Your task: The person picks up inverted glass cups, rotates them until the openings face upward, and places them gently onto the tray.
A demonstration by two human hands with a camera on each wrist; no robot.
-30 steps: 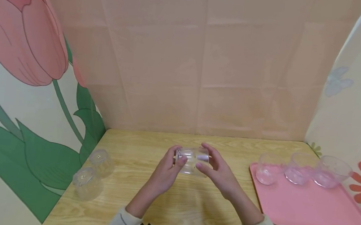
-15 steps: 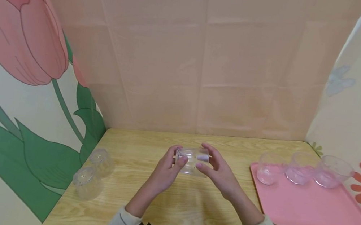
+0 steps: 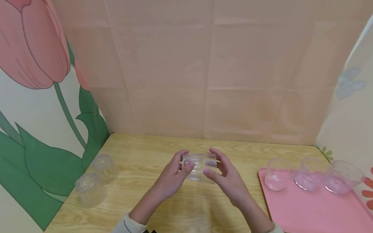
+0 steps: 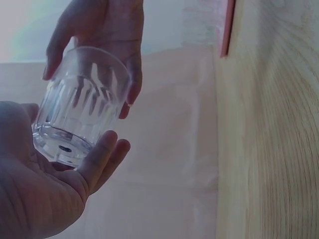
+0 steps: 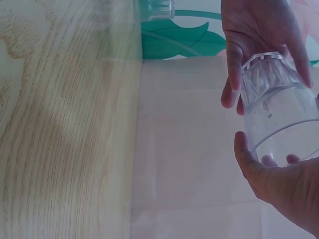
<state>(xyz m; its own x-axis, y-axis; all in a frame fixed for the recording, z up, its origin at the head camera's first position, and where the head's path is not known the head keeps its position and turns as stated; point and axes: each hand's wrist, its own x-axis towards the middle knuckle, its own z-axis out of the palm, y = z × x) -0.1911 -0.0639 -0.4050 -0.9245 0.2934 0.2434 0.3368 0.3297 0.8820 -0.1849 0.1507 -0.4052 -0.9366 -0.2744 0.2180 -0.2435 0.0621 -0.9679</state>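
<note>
Between my two hands a clear faceted drinking glass (image 3: 199,167) lies on its side above the wooden table. My left hand (image 3: 171,175) grips its thick base end, thumb along the near side. At the rim end my right hand (image 3: 229,177) holds the glass with thumb and fingers curled round it. The left wrist view shows the glass (image 4: 82,107) with its base in the left palm and its mouth toward the right hand (image 4: 107,35). In the right wrist view, the open rim of the glass (image 5: 281,109) faces the right palm.
Two clear glasses (image 3: 91,191) stand upside down at the table's left edge. On the right, a pink tray (image 3: 325,220) bears three clear glasses (image 3: 308,177) standing upright in a row along its far side. A pinkish cloth (image 3: 208,66) hangs behind the wooden table (image 3: 150,146).
</note>
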